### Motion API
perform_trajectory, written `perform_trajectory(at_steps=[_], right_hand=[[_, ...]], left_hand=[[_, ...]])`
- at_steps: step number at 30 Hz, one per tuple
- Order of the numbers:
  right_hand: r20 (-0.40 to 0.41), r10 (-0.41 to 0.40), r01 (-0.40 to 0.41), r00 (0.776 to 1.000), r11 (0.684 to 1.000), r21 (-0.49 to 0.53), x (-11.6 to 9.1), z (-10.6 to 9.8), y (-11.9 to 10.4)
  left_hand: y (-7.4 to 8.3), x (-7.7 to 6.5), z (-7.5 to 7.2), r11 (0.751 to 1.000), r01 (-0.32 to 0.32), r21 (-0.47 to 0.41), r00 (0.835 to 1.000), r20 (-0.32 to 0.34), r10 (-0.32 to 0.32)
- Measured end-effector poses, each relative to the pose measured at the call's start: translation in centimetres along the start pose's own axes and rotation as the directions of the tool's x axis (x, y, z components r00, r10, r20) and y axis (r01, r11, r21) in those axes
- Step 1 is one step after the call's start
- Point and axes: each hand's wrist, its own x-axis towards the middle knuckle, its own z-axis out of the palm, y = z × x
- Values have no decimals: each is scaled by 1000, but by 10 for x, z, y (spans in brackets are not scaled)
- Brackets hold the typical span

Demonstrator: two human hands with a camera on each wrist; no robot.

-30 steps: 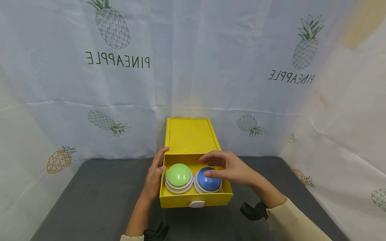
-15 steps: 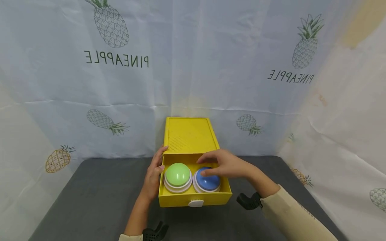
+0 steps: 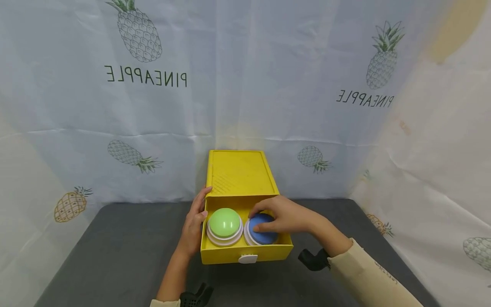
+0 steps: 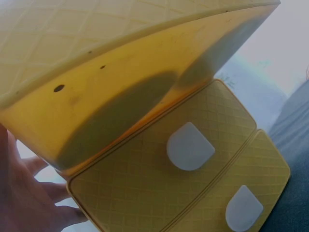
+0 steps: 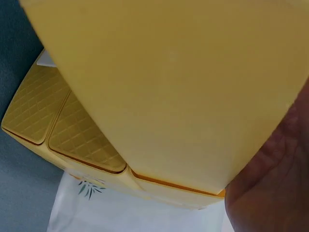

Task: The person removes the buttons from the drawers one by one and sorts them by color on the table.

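A yellow mini drawer cabinet [image 3: 241, 170] has its top drawer [image 3: 222, 256] pulled out. Inside the drawer sit two dome push buttons on white bases: a green push button [image 3: 224, 222] at left and a blue push button [image 3: 264, 235] at right. My right hand [image 3: 291, 215] reaches over the drawer's right wall and grips the blue dome, thumb on its top and fingers at its far side. Along the cabinet's left side rests my left hand [image 3: 193, 228], fingers extended, thumb near the drawer's edge. The right wrist view hides the right fingertips behind the drawer wall.
Two closed lower drawers [image 4: 145, 179] with white knobs [image 4: 190, 146] show under the pulled-out one in the left wrist view. The cabinet stands on a dark grey table [image 3: 126, 251], in front of a pineapple-print curtain [image 3: 241, 85].
My right hand has lowered onto the blue push button, and its fingers have closed in around the dome. The left hand keeps its place at the cabinet's side.
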Motion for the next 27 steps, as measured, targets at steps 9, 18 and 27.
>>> perform_trajectory(at_steps=[9, 18, 27], right_hand=[[-14, -61, 61, 998, 997, 49, -3, 1, -1], [-46, -57, 60, 997, 997, 57, -5, -3, -8], [-50, -69, 73, 996, 994, 80, -9, -3, -5]], left_hand=[[0, 0, 0, 1000, -4, -5, 1000, 4, 4], [-1, 2, -1, 999, -30, -15, 999, 13, 31], [-1, 1, -1, 1000, -18, -4, 1000, 13, 18]])
